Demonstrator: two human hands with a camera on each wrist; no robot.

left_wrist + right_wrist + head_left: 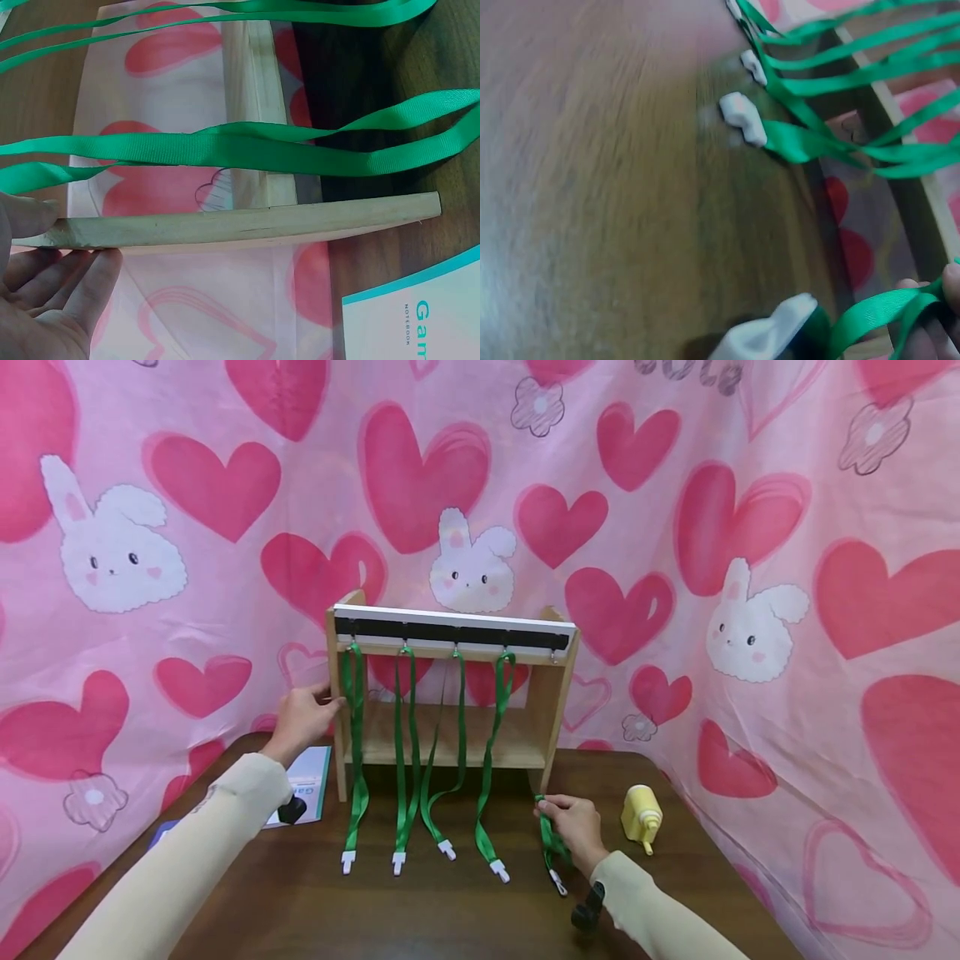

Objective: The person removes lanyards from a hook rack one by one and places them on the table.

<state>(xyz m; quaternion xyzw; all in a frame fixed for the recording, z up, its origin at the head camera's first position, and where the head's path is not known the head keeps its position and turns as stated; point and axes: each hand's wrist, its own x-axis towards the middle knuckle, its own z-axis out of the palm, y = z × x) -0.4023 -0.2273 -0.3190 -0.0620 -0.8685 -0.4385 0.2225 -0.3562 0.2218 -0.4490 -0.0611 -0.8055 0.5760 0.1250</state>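
A wooden rack (557,718) stands on the table, a black strip with several metal hooks along its white top bar. Green lanyards (414,743) with white clips hang from the hooks; the rightmost hook (553,656) bears none. My left hand (303,717) grips the rack's left side panel (247,226), thumb on one face and fingers on the other. Beside the rack's right leg, my right hand (576,828) pinches another green lanyard (874,311), low over the table. Its clip (557,882) dangles below that hand.
A yellow bottle (641,816) with a nozzle is on the table to the right of my right hand. A notebook (313,777) with a teal edge lies left of the rack, partly behind my left forearm. Pink heart-print cloth (480,468) surrounds the brown table (420,918).
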